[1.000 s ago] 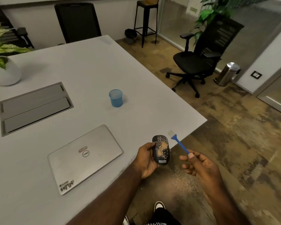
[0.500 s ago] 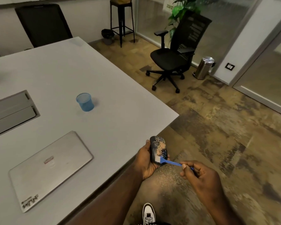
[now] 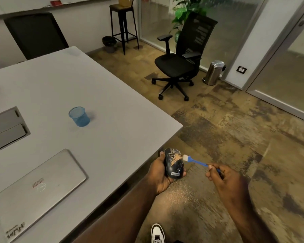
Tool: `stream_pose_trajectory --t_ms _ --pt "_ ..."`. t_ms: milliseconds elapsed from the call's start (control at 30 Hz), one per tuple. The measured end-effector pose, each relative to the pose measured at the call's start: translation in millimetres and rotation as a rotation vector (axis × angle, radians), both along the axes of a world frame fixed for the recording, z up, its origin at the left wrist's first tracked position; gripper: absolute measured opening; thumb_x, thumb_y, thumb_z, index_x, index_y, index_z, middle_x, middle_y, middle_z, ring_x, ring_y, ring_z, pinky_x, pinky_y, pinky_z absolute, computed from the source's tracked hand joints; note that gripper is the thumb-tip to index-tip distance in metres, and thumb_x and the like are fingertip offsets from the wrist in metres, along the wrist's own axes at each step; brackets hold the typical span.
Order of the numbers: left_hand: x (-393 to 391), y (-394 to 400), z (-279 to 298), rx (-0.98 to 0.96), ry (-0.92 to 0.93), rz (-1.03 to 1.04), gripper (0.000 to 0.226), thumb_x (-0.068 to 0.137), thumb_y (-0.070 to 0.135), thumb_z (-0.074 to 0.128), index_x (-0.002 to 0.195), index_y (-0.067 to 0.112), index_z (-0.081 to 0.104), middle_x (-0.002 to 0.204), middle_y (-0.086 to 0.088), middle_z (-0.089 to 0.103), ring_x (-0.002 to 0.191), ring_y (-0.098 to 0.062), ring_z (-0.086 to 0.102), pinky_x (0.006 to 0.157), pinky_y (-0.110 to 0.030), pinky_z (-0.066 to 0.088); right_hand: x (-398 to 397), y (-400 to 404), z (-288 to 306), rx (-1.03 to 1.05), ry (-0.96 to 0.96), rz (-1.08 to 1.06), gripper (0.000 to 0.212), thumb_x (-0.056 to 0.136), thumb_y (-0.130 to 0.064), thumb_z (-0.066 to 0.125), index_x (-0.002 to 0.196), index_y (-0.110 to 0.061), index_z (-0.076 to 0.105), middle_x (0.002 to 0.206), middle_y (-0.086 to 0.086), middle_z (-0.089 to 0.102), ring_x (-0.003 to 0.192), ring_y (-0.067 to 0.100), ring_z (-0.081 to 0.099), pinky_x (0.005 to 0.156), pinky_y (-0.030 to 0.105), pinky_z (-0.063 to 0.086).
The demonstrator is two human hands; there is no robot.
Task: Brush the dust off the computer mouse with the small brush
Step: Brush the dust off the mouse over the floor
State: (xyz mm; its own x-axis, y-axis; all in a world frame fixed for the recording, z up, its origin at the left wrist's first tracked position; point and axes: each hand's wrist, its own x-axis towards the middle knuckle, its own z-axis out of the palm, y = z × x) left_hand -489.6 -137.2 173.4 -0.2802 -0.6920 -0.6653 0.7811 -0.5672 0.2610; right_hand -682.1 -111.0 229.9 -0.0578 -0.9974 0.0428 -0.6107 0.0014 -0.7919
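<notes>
Room: an office with patterned brown flooring, a black swivel chair [image 3: 179, 64] and a steel pedal bin [image 3: 213, 72] near glass partitions.
Table: a grey table [image 3: 77, 85] fills the left side, carrying a closed silver laptop [image 3: 37, 188] and a blue mesh cup [image 3: 79, 116].
Mouse: the black computer mouse [image 3: 174, 163] is held off the table's near corner, over the floor, its top still speckled with tan dust.
Left hand: the left hand [image 3: 159, 174] cups the mouse from the side and underneath, fingers wrapped round it.
Right hand: the right hand [image 3: 223, 179] pinches the blue handle of the small brush [image 3: 198, 162] between thumb and fingers.
Change: half a second ago the bristles lay on the lower part of the mouse; now the white bristle head sits at its right edge, higher up, having swept across.
Dust on floor: a scatter of tan grains [image 3: 181, 193] lies on the floor under the hands.
Meaning: brushing is under way and working, since dust has fallen, but a dense patch remains mid-mouse, so more strokes look needed.
</notes>
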Motion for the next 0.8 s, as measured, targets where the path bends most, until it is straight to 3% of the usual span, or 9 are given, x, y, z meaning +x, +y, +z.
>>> stream_pose_trajectory --t_ms 100,167,233,333,433,533,700,733,800 --pt "-4.9 -4.5 1.3 0.020 0.029 0.028 0.063 0.099 0.053 0.028 0.122 0.001 0.054 0.103 -0.025 0.062 0.084 -0.034 0.061 0.064 -0.045 0.060 -10.9 -8.8 5.5 -0.031 0.028 -0.057 0.015 0.090 -0.021 0.061 0.085 -0.031 0.071 0.060 -0.017 0.070 0.053 -0.006 0.064 0.038 0.008 0.042" --pt "-7.1 -7.1 1.8 0.016 0.034 0.038 0.062 0.100 0.053 0.028 0.117 0.001 0.056 0.098 -0.024 0.066 0.083 -0.034 0.062 0.063 -0.045 0.061 -17.6 -10.0 10.5 -0.048 -0.027 -0.043 0.019 0.089 -0.023 0.063 0.082 -0.040 0.068 0.069 -0.023 0.072 0.054 0.003 0.067 0.044 0.020 0.051" --pt "-8.7 -10.0 1.6 0.013 0.038 0.062 0.060 0.100 0.051 0.028 0.115 0.001 0.057 0.092 -0.023 0.072 0.080 -0.034 0.066 0.062 -0.045 0.061 -21.8 -7.6 12.6 -0.037 -0.081 0.032 0.017 0.086 -0.022 0.066 0.083 -0.038 0.071 0.069 -0.021 0.073 0.054 0.007 0.070 0.046 0.024 0.055" --pt "-11.8 -14.3 2.1 0.017 0.038 0.082 0.060 0.101 0.050 0.029 0.127 0.001 0.054 0.102 -0.022 0.067 0.086 -0.033 0.065 0.062 -0.045 0.061 -21.0 -3.2 10.9 0.001 -0.038 0.122 0.022 0.084 -0.018 0.069 0.084 -0.040 0.072 0.067 -0.019 0.073 0.053 0.013 0.068 0.041 0.027 0.051" --pt "-15.5 -16.7 4.7 0.029 0.041 0.091 0.058 0.101 0.049 0.030 0.128 0.003 0.052 0.109 -0.024 0.062 0.091 -0.035 0.063 0.058 -0.048 0.061 -25.3 -8.4 7.3 -0.007 -0.020 0.017 0.019 0.086 -0.017 0.068 0.088 -0.036 0.071 0.070 -0.028 0.071 0.055 -0.001 0.067 0.043 0.011 0.047" --pt "-17.7 -17.9 7.1 0.034 0.041 0.080 0.057 0.100 0.050 0.031 0.125 0.003 0.051 0.109 -0.025 0.061 0.091 -0.036 0.062 0.060 -0.049 0.061 -32.4 -11.3 11.1 -0.051 -0.044 -0.035 0.023 0.085 -0.018 0.067 0.084 -0.040 0.068 0.072 -0.029 0.071 0.056 -0.005 0.067 0.045 0.009 0.048" --pt "-20.9 -20.5 7.5 0.026 0.037 0.082 0.058 0.101 0.048 0.030 0.127 0.002 0.053 0.106 -0.022 0.064 0.087 -0.032 0.063 0.059 -0.046 0.060 -24.5 -6.9 11.3 -0.005 -0.037 0.104 0.031 0.084 -0.012 0.070 0.084 -0.043 0.068 0.067 -0.020 0.073 0.055 0.014 0.070 0.042 0.029 0.054" --pt "-21.2 -20.5 7.7 0.026 0.039 0.071 0.058 0.101 0.048 0.029 0.124 0.002 0.054 0.106 -0.022 0.063 0.087 -0.033 0.063 0.058 -0.046 0.060 -24.3 -9.7 10.2 -0.010 -0.021 0.073 0.029 0.085 -0.013 0.069 0.084 -0.042 0.068 0.066 -0.022 0.072 0.054 0.011 0.070 0.044 0.027 0.054" --pt "-20.7 -20.4 7.7 0.028 0.044 0.051 0.057 0.101 0.050 0.029 0.116 0.002 0.056 0.106 -0.025 0.062 0.086 -0.036 0.062 0.058 -0.047 0.060 -26.9 -15.8 11.9 -0.037 -0.017 -0.010 0.025 0.086 -0.015 0.068 0.084 -0.040 0.067 0.066 -0.028 0.070 0.056 -0.002 0.068 0.044 0.012 0.050"
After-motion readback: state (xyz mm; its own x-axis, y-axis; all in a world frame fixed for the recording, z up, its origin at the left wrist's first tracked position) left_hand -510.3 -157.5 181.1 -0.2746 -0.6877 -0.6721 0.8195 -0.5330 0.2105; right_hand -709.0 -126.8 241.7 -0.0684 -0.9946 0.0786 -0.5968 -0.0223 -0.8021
